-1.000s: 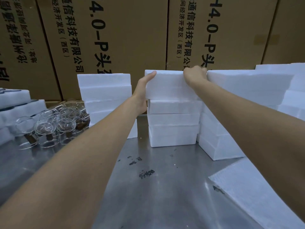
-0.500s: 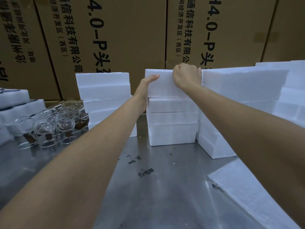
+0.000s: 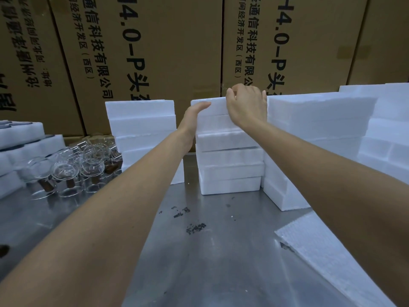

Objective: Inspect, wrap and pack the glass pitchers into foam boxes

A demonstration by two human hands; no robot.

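Cardboard cartons (image 3: 166,52) wall off the back of a steel table (image 3: 221,251). White foam boxes (image 3: 230,169) stand stacked mid-table, and glass pitchers (image 3: 66,171) cluster at the left. The left hand (image 3: 192,120) lies flat against the top box (image 3: 212,105), while the right hand (image 3: 247,103) curls over its top. Best lifted level and straight up, so the stack stays put.
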